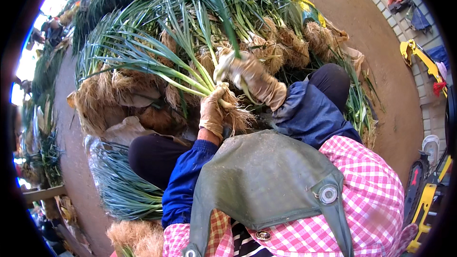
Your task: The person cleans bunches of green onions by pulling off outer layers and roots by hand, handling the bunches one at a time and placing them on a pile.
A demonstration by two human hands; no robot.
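Observation:
My left hand (213, 110), in a tan, soiled glove, is closed round the pale lower ends of several green garlic stalks (193, 83). Their long flat leaves fan out up and to the left, and stringy brown roots (236, 113) stick out to the right of my fist. My right hand (259, 78), gloved the same way, is blurred by motion just above and to the right. It seems closed on a single green garlic stalk, whose dark leaf (229, 24) rises from the fingers. Its fingertips are smeared.
A large heap of rooted green garlic (128, 59) lies before me, roots toward me. Another bundle (126, 178) rests in clear plastic at my left. An olive apron (266, 176) covers my lap. Brown floor (390, 95) stretches right, toward a tiled strip and a yellow-framed machine (423, 209).

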